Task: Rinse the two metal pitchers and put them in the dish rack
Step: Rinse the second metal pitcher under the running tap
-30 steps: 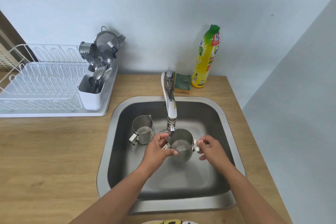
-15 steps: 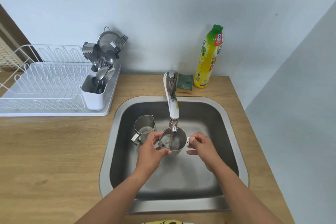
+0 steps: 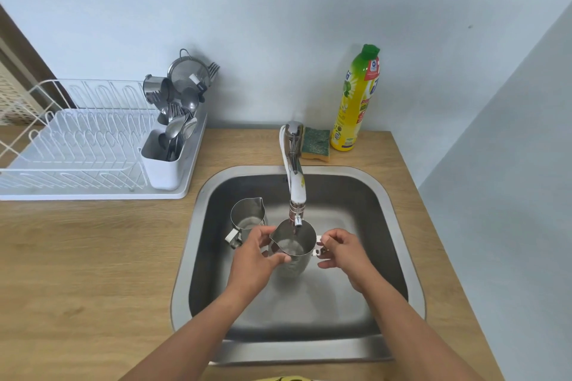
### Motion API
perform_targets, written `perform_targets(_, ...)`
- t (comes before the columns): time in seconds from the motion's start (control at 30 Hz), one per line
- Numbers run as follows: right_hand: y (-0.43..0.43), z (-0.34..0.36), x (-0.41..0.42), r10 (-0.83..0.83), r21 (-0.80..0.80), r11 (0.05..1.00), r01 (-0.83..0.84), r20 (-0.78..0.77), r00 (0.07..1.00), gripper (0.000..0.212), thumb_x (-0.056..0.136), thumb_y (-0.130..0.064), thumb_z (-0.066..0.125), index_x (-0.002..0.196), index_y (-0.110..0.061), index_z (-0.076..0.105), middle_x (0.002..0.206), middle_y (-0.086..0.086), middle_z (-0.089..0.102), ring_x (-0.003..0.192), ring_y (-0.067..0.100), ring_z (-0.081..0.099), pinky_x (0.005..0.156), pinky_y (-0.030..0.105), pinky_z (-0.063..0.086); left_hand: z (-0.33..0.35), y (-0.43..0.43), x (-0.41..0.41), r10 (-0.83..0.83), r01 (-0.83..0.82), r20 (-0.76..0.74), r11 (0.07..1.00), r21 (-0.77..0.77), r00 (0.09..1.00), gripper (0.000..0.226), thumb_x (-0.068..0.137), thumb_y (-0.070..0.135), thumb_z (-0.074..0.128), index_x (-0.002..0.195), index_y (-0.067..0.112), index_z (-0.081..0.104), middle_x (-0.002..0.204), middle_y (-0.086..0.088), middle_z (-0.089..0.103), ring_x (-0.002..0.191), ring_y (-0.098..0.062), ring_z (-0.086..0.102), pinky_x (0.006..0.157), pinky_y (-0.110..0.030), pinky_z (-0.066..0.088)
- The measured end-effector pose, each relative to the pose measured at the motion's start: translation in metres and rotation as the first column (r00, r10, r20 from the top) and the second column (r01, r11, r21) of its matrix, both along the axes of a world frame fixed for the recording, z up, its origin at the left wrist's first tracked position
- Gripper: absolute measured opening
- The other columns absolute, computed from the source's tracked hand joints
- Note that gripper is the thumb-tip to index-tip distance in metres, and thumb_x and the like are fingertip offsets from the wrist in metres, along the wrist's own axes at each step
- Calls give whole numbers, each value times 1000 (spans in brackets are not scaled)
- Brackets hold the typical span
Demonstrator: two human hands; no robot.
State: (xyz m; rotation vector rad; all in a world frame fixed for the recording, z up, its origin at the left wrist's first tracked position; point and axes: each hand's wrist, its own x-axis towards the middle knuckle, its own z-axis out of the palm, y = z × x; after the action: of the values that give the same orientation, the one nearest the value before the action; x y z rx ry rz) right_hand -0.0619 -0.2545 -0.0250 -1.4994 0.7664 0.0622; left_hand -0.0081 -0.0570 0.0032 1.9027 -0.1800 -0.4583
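I hold a metal pitcher (image 3: 297, 241) under the faucet (image 3: 295, 176) spout, inside the steel sink (image 3: 399, 226). Its mouth tips toward me and water runs into it. My left hand (image 3: 252, 257) grips the pitcher's left side near the spout lip. My right hand (image 3: 343, 249) pinches its handle on the right. A second metal pitcher (image 3: 247, 215) stands upright on the sink floor at the back left, just beyond my left hand, untouched. The white dish rack (image 3: 77, 145) sits on the wooden counter to the left of the sink.
A white cutlery caddy (image 3: 164, 164) packed with spoons, a strainer and other utensils fills the rack's right end. A green-and-yellow sponge (image 3: 315, 144) and a yellow dish soap bottle (image 3: 356, 102) stand behind the sink. A wall rises close on the right.
The held pitcher has risen toward the faucet spout and tilted its mouth toward me, with both hands following it. The other pitcher has stayed in place.
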Motion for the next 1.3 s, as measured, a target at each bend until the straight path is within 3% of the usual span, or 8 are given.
perform_targets(0.13, 4, 1, -1, 16, -6, 1000, -16, -21, 1000, 16, 97, -11, 54, 84, -9, 61, 92, 16, 65, 76, 27, 62, 62, 39, 60, 0, -1, 5, 0, -1, -38, 1000, -30, 999, 56, 73, 4, 82, 116, 28, 55, 104, 22, 59, 109, -5, 55, 76, -3, 38)
perform_targets(0.3, 3, 9, -5, 86, -23, 996, -88, -70, 994, 15, 99, -20, 54, 92, -9, 61, 89, 12, 69, 67, 30, 65, 53, 34, 57, -5, 4, 10, -22, 19, -83, 999, -34, 996, 48, 77, 8, 80, 114, 29, 55, 102, 19, 64, 101, 0, 61, 89, -18, 44)
perform_targets(0.4, 10, 11, -8, 102, -78, 991, -111, -108, 989, 18, 100, -26, 52, 96, -11, 60, 84, 11, 70, 61, 29, 67, 47, 31, 54, -9, 5, 14, -15, 7, -159, 998, -55, 987, 43, 82, 14, 76, 120, 22, 58, 105, 11, 69, 100, 0, 62, 85, -17, 48)
perform_targets(0.53, 14, 13, -10, 106, -101, 987, -123, -159, 982, 23, 99, -34, 50, 100, -13, 61, 73, 10, 69, 51, 29, 67, 39, 26, 47, -16, 6, 18, 25, -42, -271, 998, -56, 962, 41, 84, 26, 75, 121, 15, 62, 106, 0, 74, 98, -14, 69, 91, -38, 56)
perform_targets(0.67, 15, 16, -12, 133, -110, 981, -159, -214, 968, 25, 98, -36, 49, 100, -15, 62, 66, 9, 66, 47, 27, 65, 37, 24, 44, -16, 4, 19, 18, -61, -407, 994, -93, 913, 27, 86, 27, 73, 109, 14, 65, 99, -9, 71, 77, -19, 65, 59, -30, 57)
perform_targets(0.77, 16, 19, -10, 147, -123, 976, -181, -242, 959, 30, 98, -35, 49, 97, -10, 63, 61, 8, 64, 40, 23, 60, 35, 23, 40, -18, 6, 16, 30, -61, -446, 997, -55, 894, 29, 89, 33, 69, 107, 10, 70, 81, -5, 70, 63, -17, 62, 50, -26, 52)
perform_targets(1.07, 12, 20, -3, 125, -133, 976, -173, -310, 942, 36, 97, -34, 54, 88, -2, 67, 53, 5, 58, 31, 15, 44, 32, 21, 34, -16, 4, 14, 16, -5, -549, 1000, 21, 836, 37, 92, 50, 57, 95, 15, 70, 71, -4, 71, 56, -16, 65, 55, -27, 55)
perform_targets(1.3, 14, 24, 0, 136, -125, 974, -190, -352, 926, 37, 98, -33, 51, 93, 0, 66, 53, 5, 54, 31, 15, 42, 33, 19, 31, -15, 3, 14, -1, 31, -573, 999, 42, 819, 42, 92, 53, 55, 95, 14, 68, 84, -10, 71, 63, -19, 66, 53, -28, 55)
